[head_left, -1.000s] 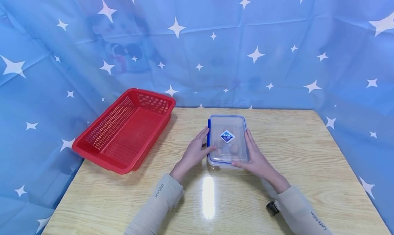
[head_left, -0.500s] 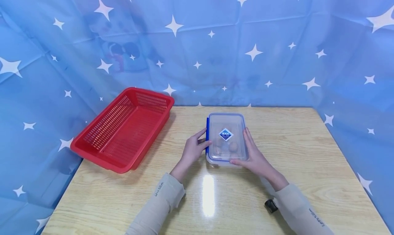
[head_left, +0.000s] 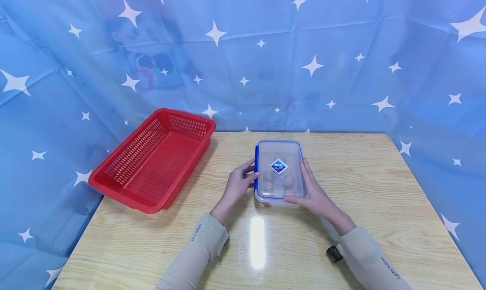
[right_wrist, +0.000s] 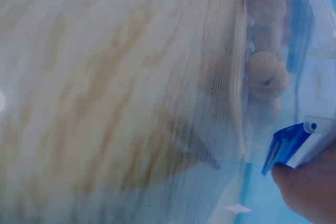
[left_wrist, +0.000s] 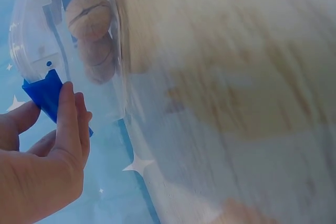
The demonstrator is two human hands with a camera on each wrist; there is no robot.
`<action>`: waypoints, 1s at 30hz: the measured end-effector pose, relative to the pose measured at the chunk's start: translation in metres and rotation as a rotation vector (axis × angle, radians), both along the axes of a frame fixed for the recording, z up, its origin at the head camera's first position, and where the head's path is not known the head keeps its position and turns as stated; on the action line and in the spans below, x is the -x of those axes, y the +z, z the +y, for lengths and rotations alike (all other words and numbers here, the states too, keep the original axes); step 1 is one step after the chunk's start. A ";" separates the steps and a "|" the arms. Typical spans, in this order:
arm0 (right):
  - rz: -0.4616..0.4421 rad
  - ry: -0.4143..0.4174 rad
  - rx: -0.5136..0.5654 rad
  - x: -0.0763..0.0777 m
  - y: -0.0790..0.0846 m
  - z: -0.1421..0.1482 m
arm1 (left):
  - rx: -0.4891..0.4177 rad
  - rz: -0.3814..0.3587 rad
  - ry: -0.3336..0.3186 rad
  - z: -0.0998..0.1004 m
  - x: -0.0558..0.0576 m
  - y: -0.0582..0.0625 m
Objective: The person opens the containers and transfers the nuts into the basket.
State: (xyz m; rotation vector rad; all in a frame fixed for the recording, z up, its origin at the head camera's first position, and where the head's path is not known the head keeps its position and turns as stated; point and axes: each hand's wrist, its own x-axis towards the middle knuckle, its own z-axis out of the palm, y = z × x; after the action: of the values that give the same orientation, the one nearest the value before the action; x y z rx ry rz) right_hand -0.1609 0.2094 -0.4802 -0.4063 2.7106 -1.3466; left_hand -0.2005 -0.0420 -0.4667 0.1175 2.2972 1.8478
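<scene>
A clear plastic food container [head_left: 282,150] with a blue-edged lid and a diamond label stands on the table. Round brown walnuts [left_wrist: 89,17] show through its wall in both wrist views. My left hand [head_left: 237,184] is at the container's left side, pinching the blue side latch [left_wrist: 46,95] between thumb and fingers; that latch stands out from the wall. Along the right side lies my right hand [head_left: 317,197], its thumb over the near right corner of the lid. In the right wrist view a fingertip [right_wrist: 286,174] touches the other blue latch [right_wrist: 287,142], which is tilted outward.
To the left on the wood-grain table [head_left: 364,172] stands a red perforated plastic basket [head_left: 155,167] with nothing in it. A blue curtain [head_left: 265,70] with white stars hangs behind the table and along both sides.
My left thumb has slid back off the lid to its left edge, by the latch. The right hand keeps its place on the container.
</scene>
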 end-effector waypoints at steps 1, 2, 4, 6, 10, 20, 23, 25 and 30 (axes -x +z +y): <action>-0.001 0.000 0.001 0.000 0.000 0.000 | 0.002 0.004 -0.005 0.000 0.000 0.000; -0.001 0.001 0.004 0.001 -0.001 0.000 | 0.003 0.005 -0.009 -0.001 0.000 0.001; -0.002 0.003 0.008 0.001 -0.001 0.001 | 0.010 0.005 -0.016 -0.001 0.000 0.001; -0.003 0.005 0.015 0.001 -0.001 0.001 | 0.018 0.009 -0.023 -0.001 0.000 0.002; -0.003 0.006 0.022 0.000 -0.001 0.001 | 0.043 0.017 -0.020 0.000 0.000 0.002; 0.004 0.012 0.041 -0.001 -0.003 0.001 | 0.408 0.084 0.021 0.013 0.000 0.011; 0.007 0.013 0.041 -0.001 -0.004 0.001 | 0.473 0.077 0.032 0.016 0.001 0.014; 0.009 0.012 0.040 0.000 -0.003 0.001 | 0.480 0.063 0.036 0.017 0.002 0.015; 0.009 0.014 0.036 0.001 -0.002 0.000 | 0.488 0.047 0.034 0.017 0.003 0.017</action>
State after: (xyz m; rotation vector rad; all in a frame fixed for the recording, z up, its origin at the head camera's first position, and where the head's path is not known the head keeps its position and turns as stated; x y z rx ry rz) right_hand -0.1614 0.2097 -0.4823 -0.4347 2.6894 -1.3953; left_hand -0.2037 -0.0252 -0.4496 0.0510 2.7181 1.2547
